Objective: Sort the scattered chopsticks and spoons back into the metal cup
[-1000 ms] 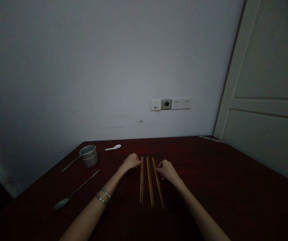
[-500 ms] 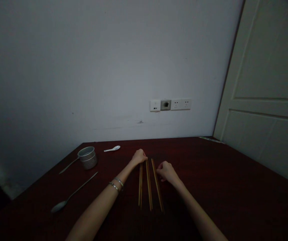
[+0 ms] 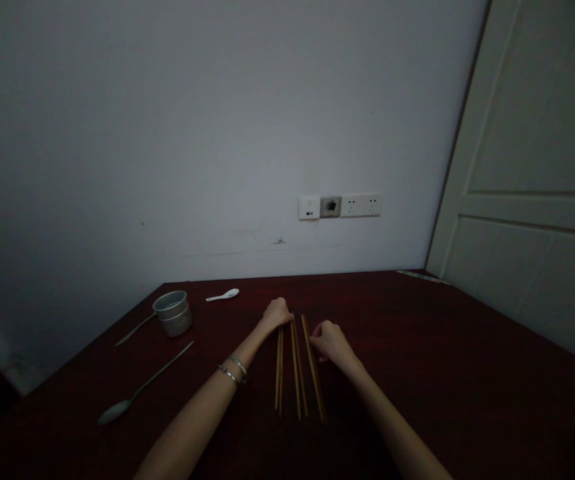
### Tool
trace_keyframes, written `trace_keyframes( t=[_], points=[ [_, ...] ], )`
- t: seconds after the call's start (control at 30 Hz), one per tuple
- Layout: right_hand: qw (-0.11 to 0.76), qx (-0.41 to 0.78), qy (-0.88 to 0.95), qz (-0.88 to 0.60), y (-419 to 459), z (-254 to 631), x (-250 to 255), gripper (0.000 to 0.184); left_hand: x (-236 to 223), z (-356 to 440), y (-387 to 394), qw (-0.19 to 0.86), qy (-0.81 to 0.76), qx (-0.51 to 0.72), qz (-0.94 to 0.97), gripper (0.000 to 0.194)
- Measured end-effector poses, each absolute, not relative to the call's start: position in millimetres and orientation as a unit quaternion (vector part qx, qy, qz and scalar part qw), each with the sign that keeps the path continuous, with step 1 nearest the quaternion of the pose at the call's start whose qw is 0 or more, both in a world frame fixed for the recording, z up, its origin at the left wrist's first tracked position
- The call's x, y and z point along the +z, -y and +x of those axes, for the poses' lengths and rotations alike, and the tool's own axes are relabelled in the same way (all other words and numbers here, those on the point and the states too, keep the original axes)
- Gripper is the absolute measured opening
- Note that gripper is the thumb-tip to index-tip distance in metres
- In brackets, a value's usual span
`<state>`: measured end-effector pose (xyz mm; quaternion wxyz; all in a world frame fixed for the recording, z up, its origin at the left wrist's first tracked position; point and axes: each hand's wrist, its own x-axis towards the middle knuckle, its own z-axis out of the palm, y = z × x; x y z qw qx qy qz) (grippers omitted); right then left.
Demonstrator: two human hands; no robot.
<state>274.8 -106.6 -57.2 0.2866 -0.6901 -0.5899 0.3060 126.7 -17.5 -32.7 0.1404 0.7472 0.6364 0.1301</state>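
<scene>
Three pairs of wooden chopsticks lie lengthwise side by side on the dark red table (image 3: 447,373). My left hand (image 3: 276,312) is closed, its fingertips at the far end of the middle pair of chopsticks (image 3: 297,373). Under that wrist and hand runs the left pair of chopsticks (image 3: 278,373), its far tips partly hidden. My right hand (image 3: 331,341) has its fingers curled in a pinch against the right side of the right pair of chopsticks (image 3: 313,370), near its upper part. Two bracelets circle my left wrist.
On the left stand a metal cup (image 3: 173,313), a long-handled metal spoon (image 3: 142,387) and another thin metal handle (image 3: 135,330) beside the cup. A white spoon (image 3: 223,295) lies further back. Behind the table rises a wall with sockets (image 3: 361,205); a door (image 3: 532,200) is at right.
The near ends of the middle chopsticks have spread a little apart. Both hands stay almost in place, and the whole view has shifted slightly.
</scene>
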Motion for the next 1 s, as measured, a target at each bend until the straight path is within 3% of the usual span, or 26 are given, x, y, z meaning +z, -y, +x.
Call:
trace_keyframes(
  t=[0.23, 0.53, 1.0],
  points=[
    [0.291, 0.231, 0.632, -0.680, 112, 266, -50, 0.010, -24, 125, 27, 0.151, -0.623, 0.149, 0.753, 0.014],
    [0.237, 0.229, 0.686, -0.648, 108, 244, -33, 0.011, 0, 103, 36, 0.192, -0.615, 0.199, 0.738, 0.016],
    [0.177, 0.232, 0.671, -0.682, 87, 235, -33, 0.006, 1, 91, 35, 0.197, -0.620, 0.220, 0.727, 0.015]
  ],
)
